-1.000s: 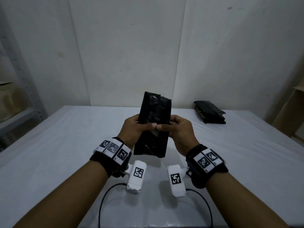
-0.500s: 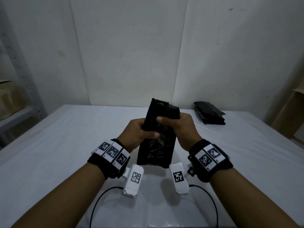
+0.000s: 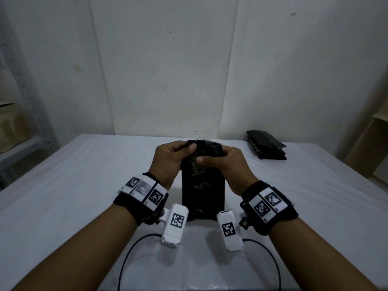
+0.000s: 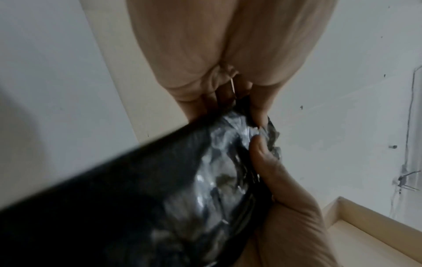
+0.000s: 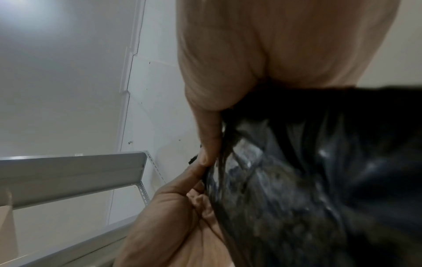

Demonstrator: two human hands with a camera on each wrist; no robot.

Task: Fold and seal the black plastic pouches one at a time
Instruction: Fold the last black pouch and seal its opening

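**Black pouch held at its top by both hands**

White cloth covers the table (image 3: 84,196) beneath both hands. One black pouch (image 3: 202,185) is held upright between them, its crumpled top pinched by the left hand (image 3: 170,162) and the right hand (image 3: 228,166). More black pouches (image 3: 266,148) are stacked well beyond the right hand, near the wall.

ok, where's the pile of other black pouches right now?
Head view: the pouch pile lies at the table's far right, near the wall, apart from both hands.
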